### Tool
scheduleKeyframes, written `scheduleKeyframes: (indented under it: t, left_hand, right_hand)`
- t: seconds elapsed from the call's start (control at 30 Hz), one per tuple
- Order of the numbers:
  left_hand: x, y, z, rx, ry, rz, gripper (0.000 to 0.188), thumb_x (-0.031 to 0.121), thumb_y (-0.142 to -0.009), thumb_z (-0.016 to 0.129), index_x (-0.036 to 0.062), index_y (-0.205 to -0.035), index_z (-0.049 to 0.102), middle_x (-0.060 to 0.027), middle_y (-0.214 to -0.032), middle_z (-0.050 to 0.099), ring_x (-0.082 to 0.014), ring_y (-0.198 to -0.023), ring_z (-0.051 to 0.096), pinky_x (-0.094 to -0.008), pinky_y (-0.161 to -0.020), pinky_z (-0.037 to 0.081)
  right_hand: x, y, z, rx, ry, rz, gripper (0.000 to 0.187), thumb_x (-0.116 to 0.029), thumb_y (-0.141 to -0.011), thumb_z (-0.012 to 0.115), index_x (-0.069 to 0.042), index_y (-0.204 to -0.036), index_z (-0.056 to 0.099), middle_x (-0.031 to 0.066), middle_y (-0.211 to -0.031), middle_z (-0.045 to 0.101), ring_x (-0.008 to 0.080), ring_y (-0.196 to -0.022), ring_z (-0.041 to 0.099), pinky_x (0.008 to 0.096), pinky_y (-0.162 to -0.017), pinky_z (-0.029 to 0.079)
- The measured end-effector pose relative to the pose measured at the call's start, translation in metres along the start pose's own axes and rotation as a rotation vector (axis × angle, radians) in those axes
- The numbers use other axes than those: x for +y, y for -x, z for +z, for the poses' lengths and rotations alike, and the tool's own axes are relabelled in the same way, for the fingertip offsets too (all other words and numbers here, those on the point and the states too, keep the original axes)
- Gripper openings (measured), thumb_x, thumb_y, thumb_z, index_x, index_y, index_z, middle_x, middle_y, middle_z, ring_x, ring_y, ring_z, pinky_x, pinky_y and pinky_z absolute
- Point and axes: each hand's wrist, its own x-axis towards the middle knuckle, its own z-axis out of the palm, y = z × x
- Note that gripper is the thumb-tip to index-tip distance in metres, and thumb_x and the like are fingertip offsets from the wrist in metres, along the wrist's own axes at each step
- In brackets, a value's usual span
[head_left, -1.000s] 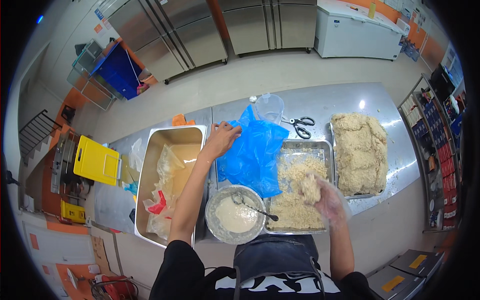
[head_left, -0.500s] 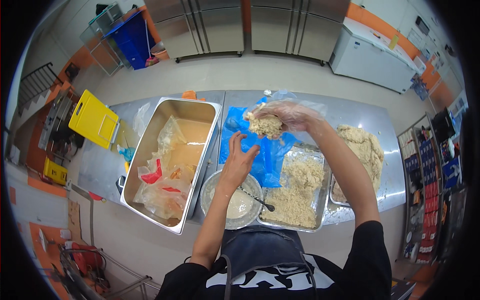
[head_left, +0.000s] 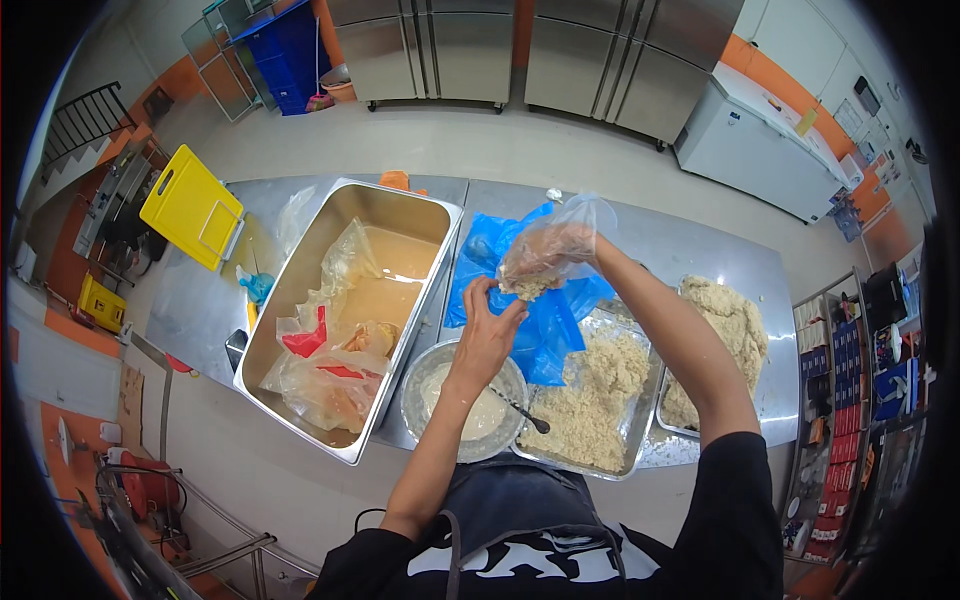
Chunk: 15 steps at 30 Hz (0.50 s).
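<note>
My right hand (head_left: 548,252), in a loose clear plastic glove, is closed palm-down around a clump of pale, crumbly breading (head_left: 527,287). Just below and to the left of it is my bare left hand (head_left: 484,340), fingers curved and thumb apart, the fingertips at the clump's edge. Whether they press on it I cannot tell. Under both hands spreads a blue plastic bag (head_left: 545,345). A bowl of whitish batter (head_left: 425,385) with a dark-handled spoon (head_left: 525,411) stands by my left wrist. The metal tray (head_left: 640,440) nearer me holds more loose crumbs (head_left: 595,405).
A deep steel pan (head_left: 345,455) on the left holds brownish liquid and clear bags with red parts. Another tray at right bears a heap of crumbly breading (head_left: 722,325). A yellow board (head_left: 190,210) stands at the metal table's far left. Steel refrigerators (head_left: 425,60) line the back.
My right hand has turned over from holding the clump up to palm-down, hiding most of it. My left fingers have come up to the clump's edge. The view has shifted slightly.
</note>
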Motion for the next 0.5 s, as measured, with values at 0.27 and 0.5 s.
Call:
scheduleKeyframes:
  t: [0.27, 0.5]
  left_hand:
    - [0.003, -0.007, 0.014, 0.032, 0.017, -0.033, 0.023, 0.005, -0.089, 0.069, 0.0065, -0.111, 0.064, -0.0274, -0.131, 0.04, -0.045, -0.125, 0.043, -0.0508, -0.102, 0.047]
    - [0.01, -0.013, 0.014, 0.121, 0.094, -0.064, 0.019, 0.0, -0.092, 0.065, 0.0024, -0.11, 0.063, -0.0279, -0.133, 0.038, -0.0454, -0.126, 0.042, -0.0503, -0.104, 0.047]
  right_hand:
    - [0.007, -0.021, -0.001, -0.183, 0.042, -0.019, 0.03, -0.034, -0.085, 0.069, -0.005, -0.091, 0.071, 0.0054, -0.071, 0.066, 0.0172, -0.056, 0.062, 0.0317, -0.045, 0.051]
    - [-0.014, -0.028, 0.003, -0.1, 0.377, -0.022, 0.03, -0.032, -0.085, 0.067, -0.004, -0.093, 0.071, 0.0093, -0.071, 0.067, 0.0202, -0.058, 0.066, 0.0342, -0.045, 0.054]
